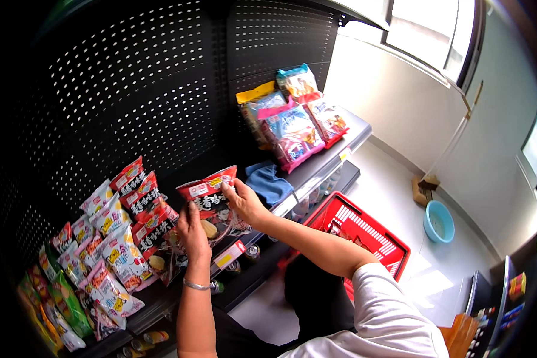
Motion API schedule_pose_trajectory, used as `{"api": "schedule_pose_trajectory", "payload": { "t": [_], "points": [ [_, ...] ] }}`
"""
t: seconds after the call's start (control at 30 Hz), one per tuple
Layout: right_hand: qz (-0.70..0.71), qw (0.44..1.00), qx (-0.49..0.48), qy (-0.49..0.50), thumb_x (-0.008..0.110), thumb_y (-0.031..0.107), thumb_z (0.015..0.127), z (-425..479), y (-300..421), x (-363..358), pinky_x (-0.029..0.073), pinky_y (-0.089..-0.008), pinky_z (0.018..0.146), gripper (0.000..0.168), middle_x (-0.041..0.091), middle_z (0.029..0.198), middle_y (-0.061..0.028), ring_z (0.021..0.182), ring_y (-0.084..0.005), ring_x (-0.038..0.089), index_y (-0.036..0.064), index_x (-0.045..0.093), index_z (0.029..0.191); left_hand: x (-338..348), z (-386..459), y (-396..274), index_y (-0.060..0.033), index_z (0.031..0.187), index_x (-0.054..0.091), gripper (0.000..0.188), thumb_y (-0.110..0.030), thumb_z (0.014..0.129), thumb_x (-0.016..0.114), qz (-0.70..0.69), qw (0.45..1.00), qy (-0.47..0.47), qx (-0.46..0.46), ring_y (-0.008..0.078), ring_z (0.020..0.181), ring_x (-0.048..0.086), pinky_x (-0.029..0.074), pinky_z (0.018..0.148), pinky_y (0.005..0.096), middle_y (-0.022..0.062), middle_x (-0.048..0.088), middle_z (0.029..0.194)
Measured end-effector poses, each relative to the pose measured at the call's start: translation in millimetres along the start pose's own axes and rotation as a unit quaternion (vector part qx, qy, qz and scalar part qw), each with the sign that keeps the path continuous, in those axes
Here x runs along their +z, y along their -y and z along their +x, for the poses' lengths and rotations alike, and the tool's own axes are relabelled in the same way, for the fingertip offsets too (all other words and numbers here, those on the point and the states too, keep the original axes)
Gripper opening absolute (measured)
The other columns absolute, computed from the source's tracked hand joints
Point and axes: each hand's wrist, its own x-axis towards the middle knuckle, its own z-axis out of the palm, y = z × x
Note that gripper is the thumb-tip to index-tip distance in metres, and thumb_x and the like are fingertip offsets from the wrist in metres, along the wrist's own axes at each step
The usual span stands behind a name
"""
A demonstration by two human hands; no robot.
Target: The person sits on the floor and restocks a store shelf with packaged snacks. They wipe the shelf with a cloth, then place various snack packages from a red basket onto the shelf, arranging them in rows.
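Both hands hold a red and black snack bag [215, 201] upright above the front of a black shelf. My left hand [194, 230] grips its left side, and my right hand [246, 201] pinches its upper right side. Just left of it, similar red and black bags [152, 228] stand in a row on the shelf. White and pink snack bags [123, 255] are lined up beside them, and green bags [69, 297] lie farther left. A crumpled blue cloth [268, 182] rests on the shelf to the right of the held bag.
Several larger snack bags [293, 132] lean together near the shelf's right end. On the floor, a red plastic basket [367, 232] holds some packets. Cans [155, 336] sit on the lower shelf. A light blue basin [438, 221] stands by the wall, near a cardboard box [421, 191].
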Motion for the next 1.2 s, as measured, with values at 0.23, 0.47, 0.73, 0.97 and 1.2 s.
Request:
{"api": "schedule_pose_trajectory", "payload": {
  "t": [0.23,0.47,0.73,0.97,1.2],
  "points": [
    [0.051,0.997,0.003,-0.05,0.054,0.039,0.099,10,9,-14,0.044,-0.0267,0.062,0.038,0.057,0.081,-0.0012,0.069,-0.0097,0.049,0.003,0.059,0.109,-1,6,15,0.0061,0.121,0.058,0.06,-0.049,0.099,0.046,-0.106,0.992,-0.018,-0.069,0.0211,0.103,0.061,0.048,0.092,0.0331,0.0132,0.063,0.115],
    [0.187,0.964,-0.023,-0.187,0.052,0.038,0.099,-10,32,-113,0.047,-0.0278,0.074,0.035,0.063,0.097,-0.0022,0.084,-0.0106,0.055,0.005,0.06,0.111,-10,5,15,-0.0057,0.115,0.061,0.043,-0.043,0.101,0.043,-0.029,0.989,0.099,-0.11,0.0158,0.09,0.065,0.049,0.077,0.0257,0.01,0.069,0.107],
    [0.142,0.845,0.079,-0.509,0.051,0.032,0.098,-169,-57,-308,0.053,-0.0328,0.062,0.03,0.065,0.09,-0.0071,0.071,-0.0171,0.062,0.005,0.058,0.109,-13,-3,16,-0.0059,0.113,0.062,0.036,-0.036,0.102,0.046,0.02,0.986,0.116,-0.12,0.016,0.093,0.064,0.048,0.081,0.0267,0.0091,0.068,0.107],
    [0.168,0.733,0.067,-0.656,0.056,0.029,0.098,-278,-137,-364,0.055,-0.0348,0.067,0.031,0.065,0.093,-0.0106,0.076,-0.019,0.064,-0.002,0.058,0.102,-17,-2,18,-0.0058,0.11,0.062,0.034,-0.033,0.102,0.044,0.045,0.985,0.122,-0.113,0.0159,0.092,0.066,0.05,0.079,0.0256,0.0088,0.069,0.103],
    [0.003,0.758,0.081,-0.648,0.06,0.037,0.095,-246,-161,-381,0.047,-0.0344,0.08,0.044,0.064,0.101,-0.0125,0.091,-0.0214,0.059,-0.004,0.058,0.111,-8,-1,23,-0.0059,0.109,0.062,0.032,-0.032,0.102,0.045,0.046,0.983,0.132,-0.123,0.0157,0.091,0.066,0.05,0.078,0.0251,0.0083,0.069,0.102]
  ]
}}
